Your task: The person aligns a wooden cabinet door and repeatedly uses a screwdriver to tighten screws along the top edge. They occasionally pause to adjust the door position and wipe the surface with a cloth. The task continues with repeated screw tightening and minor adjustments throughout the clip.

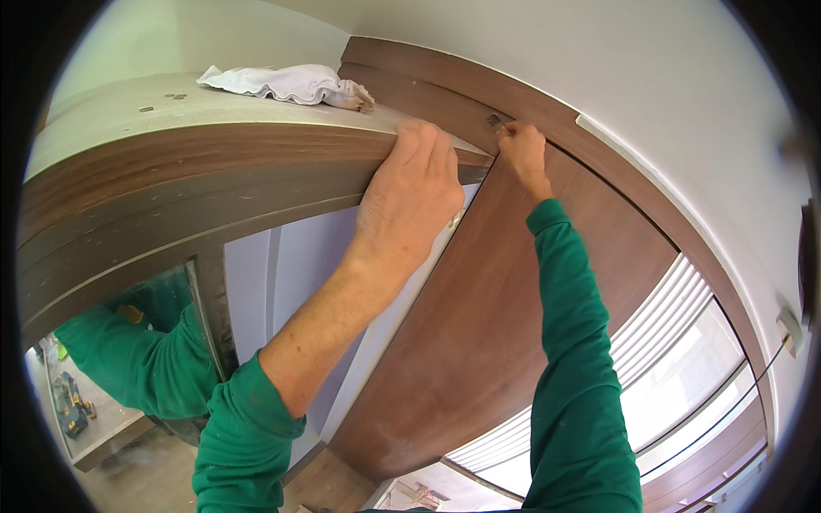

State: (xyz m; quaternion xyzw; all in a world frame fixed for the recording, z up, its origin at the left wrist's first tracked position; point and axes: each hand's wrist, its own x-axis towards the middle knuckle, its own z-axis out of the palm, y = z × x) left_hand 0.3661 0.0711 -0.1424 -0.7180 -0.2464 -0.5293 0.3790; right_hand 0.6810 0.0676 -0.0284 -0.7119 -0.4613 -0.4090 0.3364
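The left hand (pixel 410 192) lies flat over the front top edge of the wardrobe top panel (pixel 171 111), just above the centre of the frame. Its fingers are extended and pressed against the wood; the grip is a flat bracing hold, enclosing nothing.

The right hand (pixel 523 154) is at upper centre, at the corner where the brown side panel (pixel 513 316) meets the wall trim. Its fingertips are pinched narrowly at a small metal bracket (pixel 496 120) at the panel's top edge. Whether the pinch encloses a screw or another small part cannot be determined, as the fingers hide it.

The side panel runs from that corner down toward the lower centre of the frame. Judged by appearance, it is a stiff, fairly heavy laminated board with a smooth face that offers little friction; it is best held along its edges or braced at the top corner. The bracket appears small, rigid and easy to drop, so a fingertip pinch suits it.

A crumpled white cloth (pixel 286 84) lies on the top panel at upper left, well apart from both hands. Small fasteners (pixel 175 97) lie farther left on the same surface. A mirror door (pixel 145 342) at lower left shows a green sleeve.
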